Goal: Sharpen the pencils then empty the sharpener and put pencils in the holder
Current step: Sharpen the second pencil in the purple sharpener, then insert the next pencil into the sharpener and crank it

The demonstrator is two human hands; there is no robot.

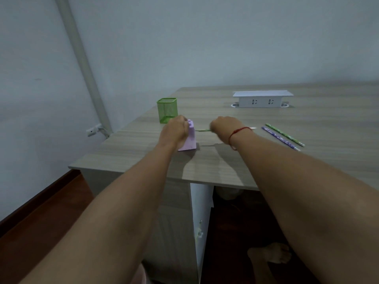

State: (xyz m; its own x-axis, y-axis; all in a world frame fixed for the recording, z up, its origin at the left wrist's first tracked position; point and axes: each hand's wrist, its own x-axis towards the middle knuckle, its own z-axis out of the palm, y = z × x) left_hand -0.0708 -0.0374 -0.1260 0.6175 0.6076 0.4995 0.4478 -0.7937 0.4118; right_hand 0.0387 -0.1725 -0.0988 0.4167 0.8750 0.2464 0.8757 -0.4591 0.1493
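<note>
A pale purple sharpener (pixel 190 138) stands on the wooden table (pixel 287 160) near its left edge. My left hand (pixel 176 130) grips its left side and top. My right hand (pixel 223 126) holds a green pencil (pixel 203 130) level, its tip at the sharpener's right face; the pencil's far end shows past my wrist. Behind the sharpener stands a green mesh holder (pixel 167 109); I cannot see what is inside it. Two more pencils lie side by side to the right: a purple one (pixel 280 138) and a green one (pixel 285 134).
A white socket box (pixel 263 99) sits at the back of the table. The table's left edge and front edge are close to the sharpener. A drawer unit (pixel 196 222) stands under the table, and a bare foot (pixel 270 255) rests on the dark floor.
</note>
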